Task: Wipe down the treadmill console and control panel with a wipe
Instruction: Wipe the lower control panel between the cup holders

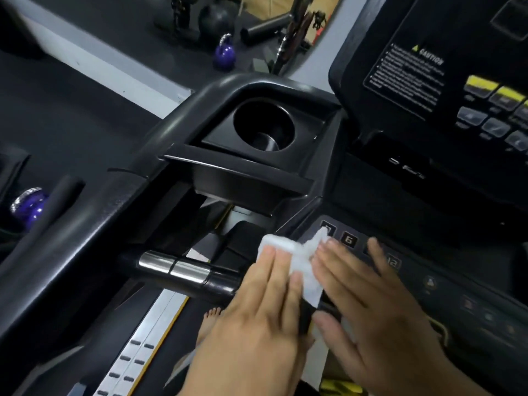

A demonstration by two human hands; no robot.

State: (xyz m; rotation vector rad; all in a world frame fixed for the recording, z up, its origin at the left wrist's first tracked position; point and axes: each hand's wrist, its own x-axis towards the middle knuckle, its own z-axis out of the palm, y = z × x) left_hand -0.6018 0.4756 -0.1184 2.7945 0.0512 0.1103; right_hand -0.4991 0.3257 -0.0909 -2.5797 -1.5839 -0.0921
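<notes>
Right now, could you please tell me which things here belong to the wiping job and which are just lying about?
Job: wipe, control panel, cup holder, left hand, right hand.
Lying about: far purple kettlebell, near purple kettlebell, black kettlebell.

Left grip (257,321), right grip (380,318) and foot (208,322) are bare.

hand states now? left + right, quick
Left hand: open, straight fingers pressing the crumpled white wipe.
Right hand: open, flat on the black control panel, touching the wipe's edge.
</notes>
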